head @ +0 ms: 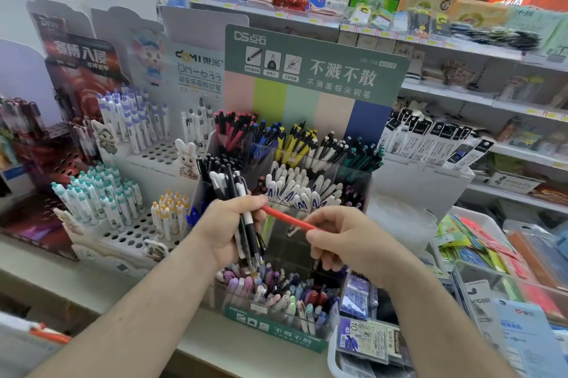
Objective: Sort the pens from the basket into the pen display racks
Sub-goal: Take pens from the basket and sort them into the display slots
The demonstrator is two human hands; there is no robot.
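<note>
L hand [229, 225] grips pens [242, 202], "DS" rack [307, 70] behind.

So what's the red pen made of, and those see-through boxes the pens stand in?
The red pen, pinched by the right hand, looks like smooth, matte plastic: even colour, no glare. The see-through boxes look like clear glossy acrylic, since pens show through the walls; could be another hard plastic.
</note>
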